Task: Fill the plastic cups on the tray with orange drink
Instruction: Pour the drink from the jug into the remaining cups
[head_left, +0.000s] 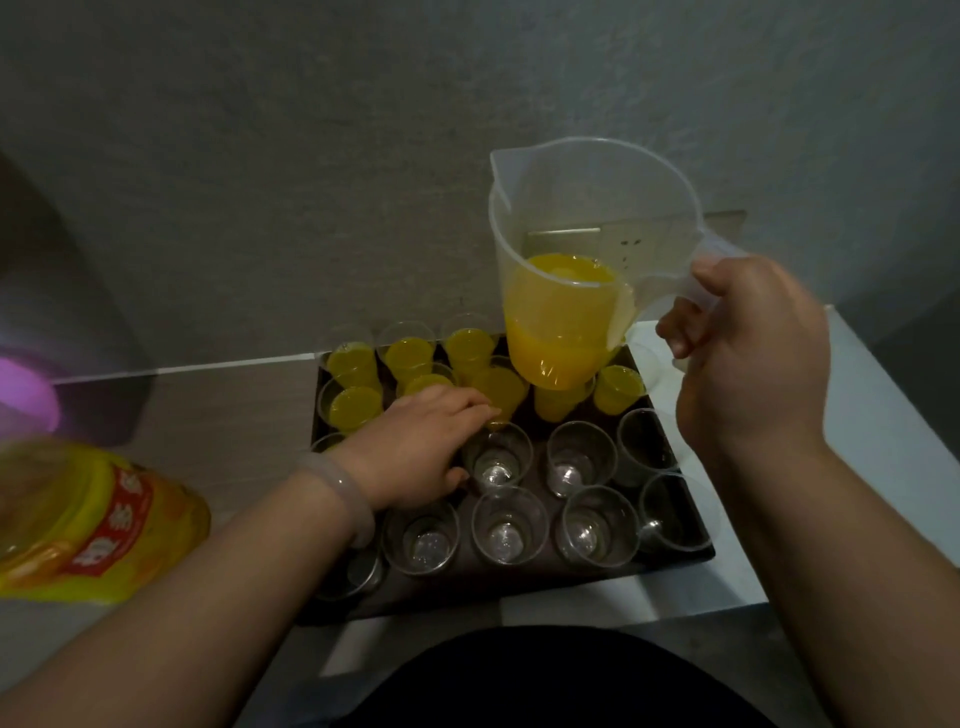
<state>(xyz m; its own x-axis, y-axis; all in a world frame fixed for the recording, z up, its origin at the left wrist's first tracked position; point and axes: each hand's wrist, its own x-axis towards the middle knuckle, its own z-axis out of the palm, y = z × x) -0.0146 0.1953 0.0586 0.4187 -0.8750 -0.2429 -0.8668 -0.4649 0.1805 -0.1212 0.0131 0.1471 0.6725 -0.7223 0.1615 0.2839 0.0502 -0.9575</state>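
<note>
Counting across the dark tray (698, 548) on the table (857, 415): 8 plastic cups show orange drink, all grouped in the 2 rows nearest the wall. One of these filled cups (356, 408) stands at the left of the second row. Any further cup behind the jug is hidden.

7 empty cups (509, 527) are in plain view in the 2 nearer rows. 2 more clear cups are partly covered by the left wrist and forearm, and their contents cannot be judged.

1 clear plastic jug (587, 218) hangs in the air above the back right part of the tray, close to upright, with its spout toward the left. The orange drink (556, 353) fills roughly its lower third.

The right hand (748, 353) is wrapped round the jug's handle and carries it.

The left hand (415, 447) lies palm down among the cups, fingertips at the base of a filled cup and thumb beside the rim of an empty one. Whether it holds a cup beneath the palm cannot be told. 1 pale bracelet (343, 488) circles that wrist.

1 blurred bottle (93, 519) with a yellow and red label stands left of the tray.
</note>
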